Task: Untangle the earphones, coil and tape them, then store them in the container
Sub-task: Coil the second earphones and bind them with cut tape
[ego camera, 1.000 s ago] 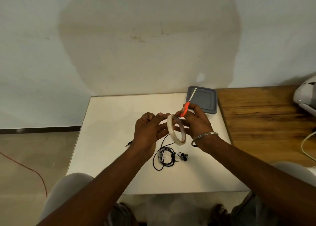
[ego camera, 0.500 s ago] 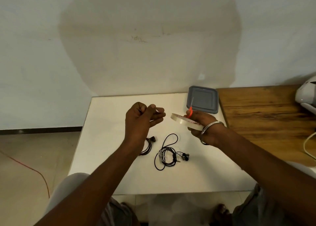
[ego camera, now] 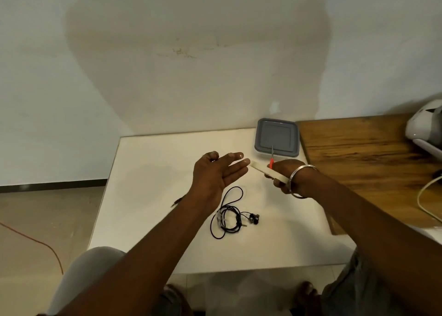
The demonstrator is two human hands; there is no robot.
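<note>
Earphones (ego camera: 228, 217) lie at 6 o'clock below both hands. Left hand (ego camera: 216, 174) spread wide, empty. Right hand (ego camera: 284, 175) grips tape roll (ego camera: 267, 171); scissors (ego camera: 271, 159) mostly hidden.

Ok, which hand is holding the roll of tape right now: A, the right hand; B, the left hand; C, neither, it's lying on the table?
A: the right hand grips the tape roll together with red-handled scissors, while the left hand is open beside it.

Silver bangle (ego camera: 301, 172), bare forearms (ego camera: 153, 241)
</note>
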